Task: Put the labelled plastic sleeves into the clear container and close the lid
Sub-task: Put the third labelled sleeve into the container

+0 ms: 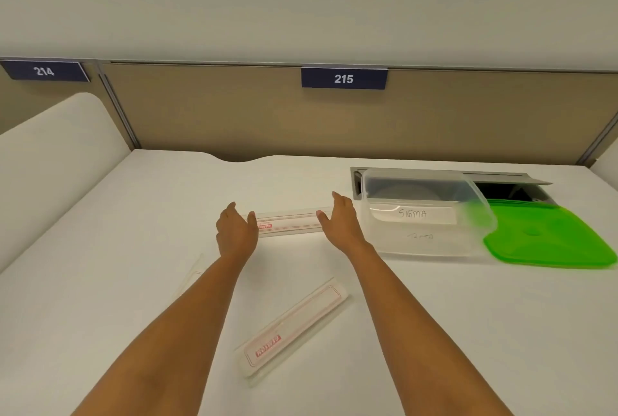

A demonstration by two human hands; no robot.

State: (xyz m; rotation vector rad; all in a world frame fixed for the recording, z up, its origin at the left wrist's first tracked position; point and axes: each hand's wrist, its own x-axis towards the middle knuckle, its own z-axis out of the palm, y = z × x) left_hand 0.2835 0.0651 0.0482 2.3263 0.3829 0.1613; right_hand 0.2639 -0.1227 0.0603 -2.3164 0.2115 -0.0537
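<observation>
Head view: both arms reach out over the white desk, one hand at each end of the far sleeve.
Step in hand: picking up the first sleeve, as I judge it; nothing lies in the container that I can make out.
Left hand: fingers spread and loosely curled at the sleeve's left end, thumb by the red label; whether it touches the plastic I cannot tell.
Right hand: open, thumb near the sleeve's right end, holding nothing.
Other sleeves: a near sleeve lies slantwise between the forearms; a third sleeve peeks out from under the left forearm.
Container: clear tub, open, just right of the right hand, with a handwritten label on its side.
Lid: green, off, lying flat against the tub's right side.
Next move: probably pinch both ends, lift, carry rightward over the tub's rim; the sleeve looks long, so it may need angling.
In the way: little; an open hatch in the desk sits behind the tub.
</observation>
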